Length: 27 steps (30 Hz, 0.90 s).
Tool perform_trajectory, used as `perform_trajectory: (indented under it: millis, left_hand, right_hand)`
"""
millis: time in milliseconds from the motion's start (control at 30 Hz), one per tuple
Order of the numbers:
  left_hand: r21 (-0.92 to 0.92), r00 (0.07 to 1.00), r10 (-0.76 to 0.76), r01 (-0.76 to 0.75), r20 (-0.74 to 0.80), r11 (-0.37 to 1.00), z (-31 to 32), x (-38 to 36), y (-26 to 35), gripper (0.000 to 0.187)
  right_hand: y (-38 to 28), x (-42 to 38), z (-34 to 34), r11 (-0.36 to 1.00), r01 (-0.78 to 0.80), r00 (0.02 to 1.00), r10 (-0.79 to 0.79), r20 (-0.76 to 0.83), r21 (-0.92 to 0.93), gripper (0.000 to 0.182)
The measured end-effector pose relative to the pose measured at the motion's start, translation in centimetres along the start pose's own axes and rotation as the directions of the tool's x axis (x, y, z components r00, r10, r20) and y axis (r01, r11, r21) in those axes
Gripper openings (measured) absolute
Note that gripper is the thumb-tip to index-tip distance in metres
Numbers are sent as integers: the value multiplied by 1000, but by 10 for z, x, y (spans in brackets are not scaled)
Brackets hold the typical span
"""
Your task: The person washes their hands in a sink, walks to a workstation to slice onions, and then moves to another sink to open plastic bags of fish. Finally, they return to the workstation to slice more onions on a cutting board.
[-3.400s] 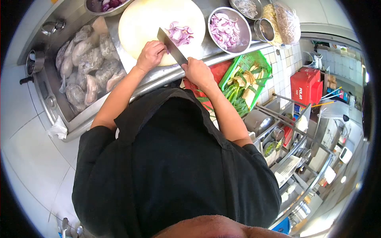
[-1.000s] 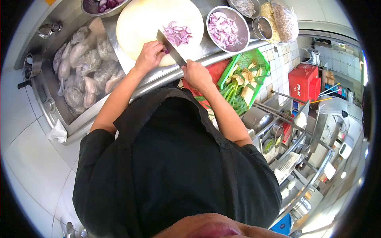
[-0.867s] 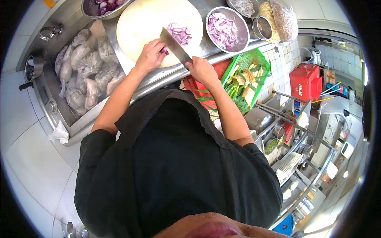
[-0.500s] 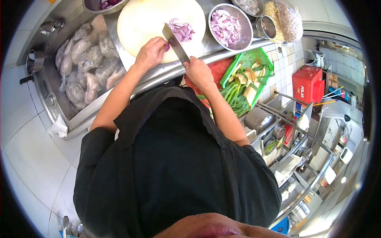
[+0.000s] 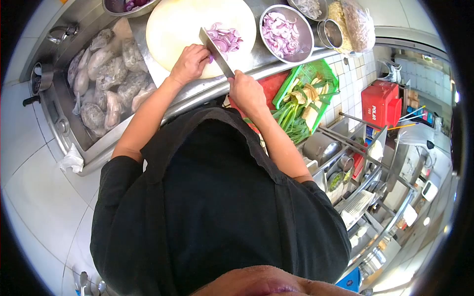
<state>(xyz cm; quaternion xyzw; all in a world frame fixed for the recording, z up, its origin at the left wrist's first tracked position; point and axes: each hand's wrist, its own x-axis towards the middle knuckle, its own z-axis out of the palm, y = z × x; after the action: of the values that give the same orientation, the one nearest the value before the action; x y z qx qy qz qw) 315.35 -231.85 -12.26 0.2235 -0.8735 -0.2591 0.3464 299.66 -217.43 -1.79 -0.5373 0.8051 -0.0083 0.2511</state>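
My right hand (image 5: 245,90) is clamped on the knife (image 5: 215,45) handle, and the blade runs up and away to the left over the round board (image 5: 173,24). My left hand (image 5: 190,62) curls over a bit of onion (image 5: 211,58), pinned against the blade's left face. The slices (image 5: 224,39) lie on the blade's right side, just beside it.

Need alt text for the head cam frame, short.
Seen from above, a person in black slices red onion on a round pale cutting board: the right hand grips a cleaver, the left hand steadies the onion piece. Cut slices lie beside the blade; a metal bowl of slices stands to the right.
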Motion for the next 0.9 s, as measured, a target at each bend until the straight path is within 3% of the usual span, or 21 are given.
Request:
perform_trajectory:
  millis: [733, 900]
  left_hand:
    - [-25, 995, -36, 34, -89, 999, 6, -9, -3, 14]
    - [-28, 995, -61, 59, -73, 998, 8, -10, -5, 14]
  right_hand:
    - [-8, -13, -16, 999, 14, 1000, -14, 7, 30, 29]
    - [10, 17, 4, 998, 46, 999, -46, 15, 31, 27]
